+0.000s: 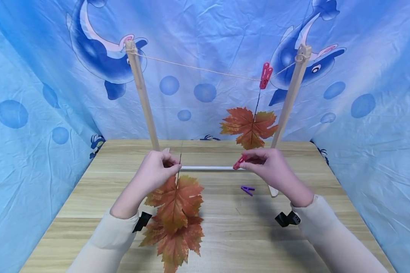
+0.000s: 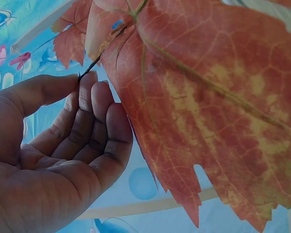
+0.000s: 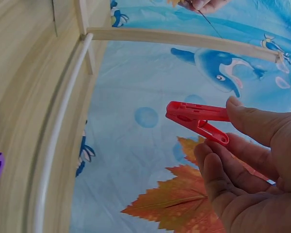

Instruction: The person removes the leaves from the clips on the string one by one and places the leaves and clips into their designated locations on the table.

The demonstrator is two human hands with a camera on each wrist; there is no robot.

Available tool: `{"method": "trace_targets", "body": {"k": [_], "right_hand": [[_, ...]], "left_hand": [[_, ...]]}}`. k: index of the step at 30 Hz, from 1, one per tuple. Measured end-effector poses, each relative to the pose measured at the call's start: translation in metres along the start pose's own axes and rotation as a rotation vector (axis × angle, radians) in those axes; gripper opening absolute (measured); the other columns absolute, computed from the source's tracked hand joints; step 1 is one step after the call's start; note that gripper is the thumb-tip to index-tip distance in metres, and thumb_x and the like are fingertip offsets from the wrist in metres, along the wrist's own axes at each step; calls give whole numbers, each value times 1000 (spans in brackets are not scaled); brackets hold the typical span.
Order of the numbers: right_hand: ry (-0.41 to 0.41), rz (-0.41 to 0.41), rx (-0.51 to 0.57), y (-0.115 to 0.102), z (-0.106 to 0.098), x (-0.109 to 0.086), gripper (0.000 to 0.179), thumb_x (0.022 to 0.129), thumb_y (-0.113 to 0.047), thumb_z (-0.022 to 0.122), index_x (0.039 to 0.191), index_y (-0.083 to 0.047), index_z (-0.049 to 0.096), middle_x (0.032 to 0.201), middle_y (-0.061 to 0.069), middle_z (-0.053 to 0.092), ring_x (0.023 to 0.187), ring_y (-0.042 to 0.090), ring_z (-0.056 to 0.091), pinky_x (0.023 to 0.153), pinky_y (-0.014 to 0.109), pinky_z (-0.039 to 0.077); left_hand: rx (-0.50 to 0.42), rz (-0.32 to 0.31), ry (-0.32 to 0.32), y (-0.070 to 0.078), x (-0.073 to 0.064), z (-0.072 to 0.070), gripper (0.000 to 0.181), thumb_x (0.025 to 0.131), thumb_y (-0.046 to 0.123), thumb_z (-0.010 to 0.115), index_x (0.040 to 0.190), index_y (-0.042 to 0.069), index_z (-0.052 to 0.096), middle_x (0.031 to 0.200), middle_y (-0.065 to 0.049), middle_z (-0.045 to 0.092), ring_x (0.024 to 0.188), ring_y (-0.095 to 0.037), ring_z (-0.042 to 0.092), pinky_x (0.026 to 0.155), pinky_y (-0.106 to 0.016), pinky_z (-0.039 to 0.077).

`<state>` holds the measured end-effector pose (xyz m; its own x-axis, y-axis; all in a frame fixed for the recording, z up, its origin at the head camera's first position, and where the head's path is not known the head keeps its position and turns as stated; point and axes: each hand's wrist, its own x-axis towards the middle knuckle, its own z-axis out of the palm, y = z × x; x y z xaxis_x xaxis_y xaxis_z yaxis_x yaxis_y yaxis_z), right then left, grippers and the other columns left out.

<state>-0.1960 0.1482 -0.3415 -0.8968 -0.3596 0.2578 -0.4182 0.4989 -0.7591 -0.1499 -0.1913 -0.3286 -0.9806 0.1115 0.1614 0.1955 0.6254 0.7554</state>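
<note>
My left hand (image 1: 157, 168) pinches the thin dark stem of an orange-red maple leaf (image 1: 181, 203) between thumb and forefinger; the blade hangs below the fingers. A second maple leaf (image 1: 177, 246) shows partly behind it, lower in the head view. In the left wrist view the held leaf (image 2: 208, 107) fills much of the right side, beside the fingers. My right hand (image 1: 268, 167) pinches a red clothespin (image 3: 196, 116) by its handle ends, thumb on one and fingers on the other. Another red clothespin (image 1: 265, 76) clips a hanging maple leaf (image 1: 251, 127) by its stem to the string (image 1: 198, 68).
The string spans two wooden posts (image 1: 141, 91), (image 1: 290, 98) joined low by a white rod (image 1: 208, 168). A purple clothespin (image 1: 247, 190) lies on the wooden table (image 1: 232, 235) near my right hand. A blue dolphin-print cloth (image 1: 205, 30) hangs behind.
</note>
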Motion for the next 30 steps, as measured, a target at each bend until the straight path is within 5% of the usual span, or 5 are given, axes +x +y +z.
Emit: {"method": "trace_targets", "body": {"k": [19, 30], "right_hand": [[-31, 64, 65, 27, 16, -10, 29, 87, -13, 84, 112, -2, 76, 95, 4, 74, 83, 17, 71, 69, 30, 58], [-64, 64, 74, 40, 22, -17, 23, 86, -9, 83, 106, 1, 76, 92, 4, 74, 81, 18, 71, 68, 30, 58]], "left_hand": [[0, -55, -47, -20, -3, 8, 10, 90, 6, 73, 81, 4, 76, 71, 1, 65, 66, -17, 56, 58, -34, 47], [10, -157, -63, -30, -8, 13, 9, 90, 7, 72, 83, 6, 77, 77, -1, 67, 70, -18, 59, 58, -34, 49]]}}
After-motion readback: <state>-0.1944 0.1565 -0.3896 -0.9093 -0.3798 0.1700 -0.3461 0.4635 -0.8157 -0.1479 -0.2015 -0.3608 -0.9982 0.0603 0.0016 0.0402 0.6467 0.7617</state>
